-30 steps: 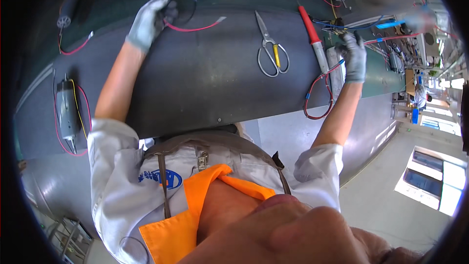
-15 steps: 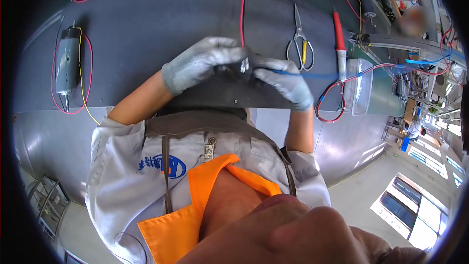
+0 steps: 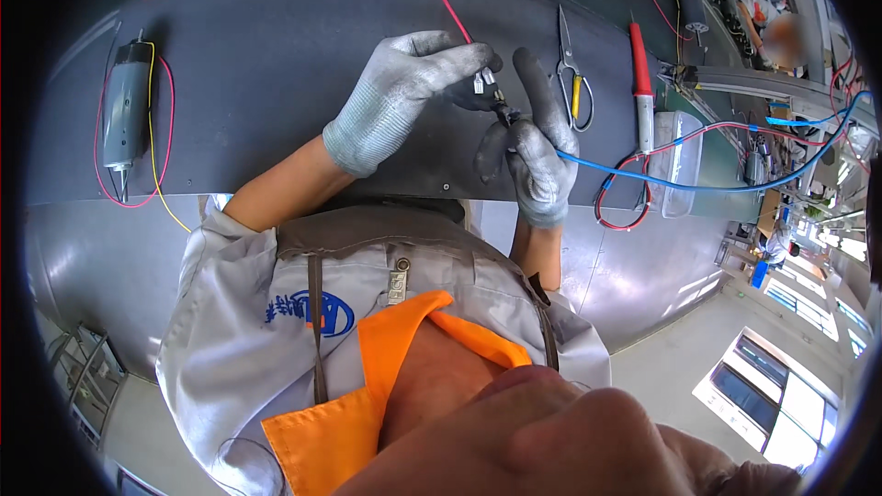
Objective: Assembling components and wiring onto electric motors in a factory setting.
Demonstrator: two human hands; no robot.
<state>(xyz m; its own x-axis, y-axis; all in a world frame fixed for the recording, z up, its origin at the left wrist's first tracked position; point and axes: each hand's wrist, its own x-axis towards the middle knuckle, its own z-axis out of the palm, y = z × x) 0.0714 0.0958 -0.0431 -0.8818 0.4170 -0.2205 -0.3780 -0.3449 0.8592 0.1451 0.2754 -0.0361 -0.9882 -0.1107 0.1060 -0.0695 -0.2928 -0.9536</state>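
My left hand (image 3: 390, 101), in a pale glove with grey-stained fingers, is closed on the end of a red wire (image 3: 446, 2) that comes in from the far edge. Small shiny metal terminals (image 3: 483, 81) show just below its fingertips. Close on its right, my gloved right hand (image 3: 540, 161) pinches the end of a blue wire (image 3: 661, 181), its index finger raised. A small dark piece (image 3: 506, 114) sits at those fingers; its kind I cannot make out. The two wire ends are close together, and whether they touch is unclear.
Scissors (image 3: 568, 64) with a yellow mark lie right of my hands. Beyond them are a red-and-white pointed tool (image 3: 640, 83), a clear plastic box (image 3: 678, 165) and a looped red cable (image 3: 602, 211). A grey cylindrical motor (image 3: 127, 115) with red and yellow leads lies at left.
My right hand has turned upward and its index finger has lifted. The blue wire now sags in a wide curve. The red wire slants, and its metal terminals show more plainly.
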